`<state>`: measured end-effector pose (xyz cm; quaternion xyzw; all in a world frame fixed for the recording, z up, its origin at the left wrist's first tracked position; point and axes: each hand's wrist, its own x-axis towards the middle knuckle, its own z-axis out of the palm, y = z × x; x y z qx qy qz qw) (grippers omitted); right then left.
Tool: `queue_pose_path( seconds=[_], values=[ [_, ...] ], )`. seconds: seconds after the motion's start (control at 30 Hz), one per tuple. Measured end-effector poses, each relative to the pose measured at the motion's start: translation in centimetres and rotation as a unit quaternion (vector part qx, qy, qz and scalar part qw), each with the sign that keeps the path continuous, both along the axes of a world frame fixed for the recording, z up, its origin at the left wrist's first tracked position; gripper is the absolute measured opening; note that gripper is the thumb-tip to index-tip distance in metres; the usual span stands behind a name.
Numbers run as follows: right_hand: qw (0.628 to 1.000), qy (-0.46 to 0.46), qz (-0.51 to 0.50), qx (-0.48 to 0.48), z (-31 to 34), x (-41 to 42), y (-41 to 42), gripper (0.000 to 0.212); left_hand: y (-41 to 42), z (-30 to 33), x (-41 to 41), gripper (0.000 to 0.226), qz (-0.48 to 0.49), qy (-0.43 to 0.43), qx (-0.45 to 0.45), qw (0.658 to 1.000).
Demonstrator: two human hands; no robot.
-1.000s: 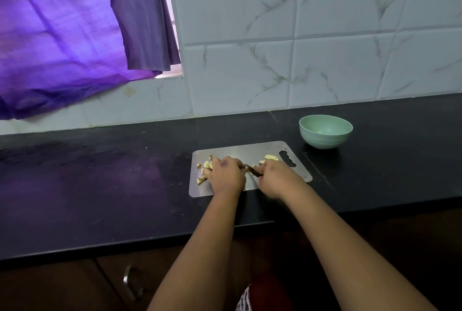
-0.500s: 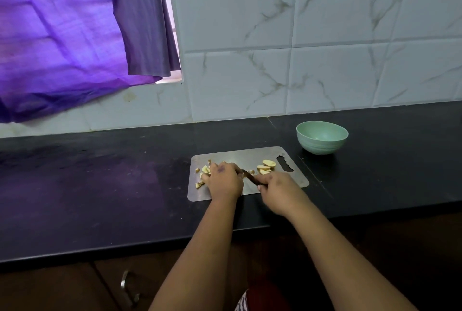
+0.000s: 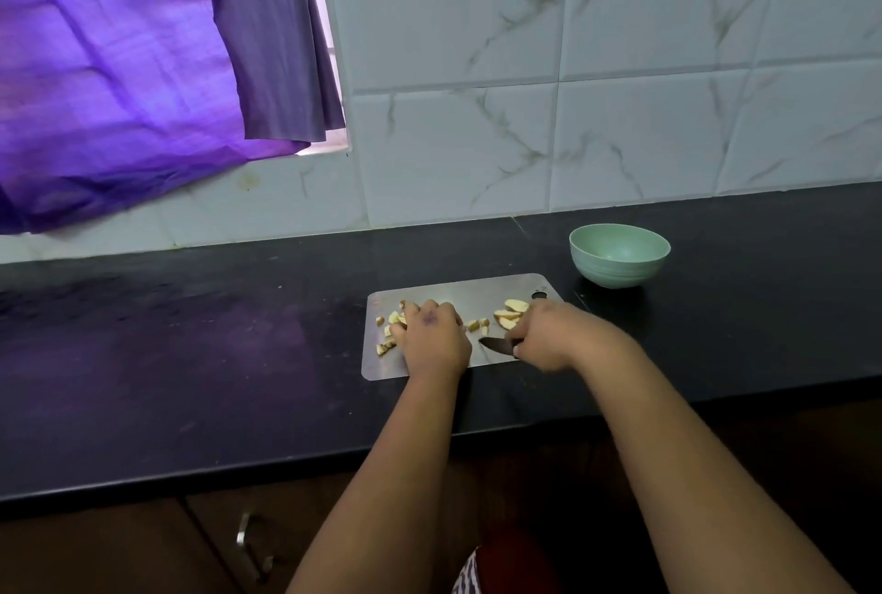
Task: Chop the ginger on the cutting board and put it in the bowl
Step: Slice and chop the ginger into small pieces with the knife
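A steel cutting board [image 3: 458, 292] lies on the black counter. Pale ginger slices [image 3: 513, 309] sit at its right side, and smaller chopped ginger pieces [image 3: 389, 331] lie at its left. My left hand [image 3: 432, 335] rests curled over the ginger in the middle of the board; what it covers is hidden. My right hand [image 3: 556, 335] grips a dark knife [image 3: 496, 344], its blade pointing left across the board's front part. An empty pale green bowl [image 3: 619, 254] stands just behind the board's right corner.
The black counter [image 3: 191, 355] runs wide to the left and right of the board. A white tiled wall [image 3: 572, 92] rises behind it, with a purple curtain [image 3: 119, 68] at the upper left. A cabinet handle [image 3: 246, 541] shows below the counter edge.
My right hand has drawn the knife back toward me and to the right, off the ginger. A few cut pieces now lie uncovered between the two hands. The left hand has stayed in place.
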<state>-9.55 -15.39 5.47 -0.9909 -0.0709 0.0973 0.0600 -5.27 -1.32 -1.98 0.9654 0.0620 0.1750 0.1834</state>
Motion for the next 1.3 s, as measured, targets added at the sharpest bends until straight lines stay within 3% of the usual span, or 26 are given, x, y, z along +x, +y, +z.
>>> queue_pose_path(
  seconds=[0.07,0.2,0.27,0.37,0.43,0.77,0.9,1.03,1.2,1.3],
  values=[
    [1.000,-0.020,-0.002,0.023,1.1,-1.0,-1.9,0.034,-0.1,0.1,-0.1,0.016,0.012,-0.008,0.006,1.000],
    [0.955,-0.072,-0.061,0.280,0.7,-1.2,-4.6,0.032,0.0,0.1,-0.3,0.016,0.037,-0.062,0.013,0.997],
    [0.934,-0.095,-0.090,0.332,-0.7,-0.2,-4.4,0.034,0.1,0.0,-0.1,0.014,-0.013,-0.105,-0.006,0.994],
    [0.918,-0.171,-0.102,0.342,-2.9,1.1,-3.0,0.036,-0.4,-0.1,0.0,0.025,-0.129,-0.074,0.014,0.989],
    [0.913,-0.185,-0.096,0.351,-4.2,1.9,-1.8,0.037,-0.8,-0.2,0.1,0.032,-0.147,-0.030,0.060,0.987],
    [0.847,-0.261,-0.119,0.447,-7.3,3.9,-0.6,0.037,-0.4,-0.4,1.1,0.022,-0.030,-0.020,0.060,0.998],
    [0.840,-0.277,-0.102,0.455,-8.2,4.5,-0.7,0.037,0.4,-0.4,1.3,0.010,0.056,-0.042,0.028,0.997],
    [0.830,-0.293,-0.103,0.464,-8.6,4.6,-0.8,0.038,0.7,-0.2,1.0,0.012,0.094,-0.084,-0.029,0.992],
    [0.802,-0.304,-0.126,0.499,-8.5,4.5,-1.1,0.037,0.7,-0.2,0.7,0.012,0.076,-0.065,-0.010,0.995],
    [0.786,-0.305,-0.144,0.517,-8.5,4.4,-1.3,0.038,0.7,0.2,0.2,0.031,0.109,-0.082,-0.044,0.990]
  ],
)
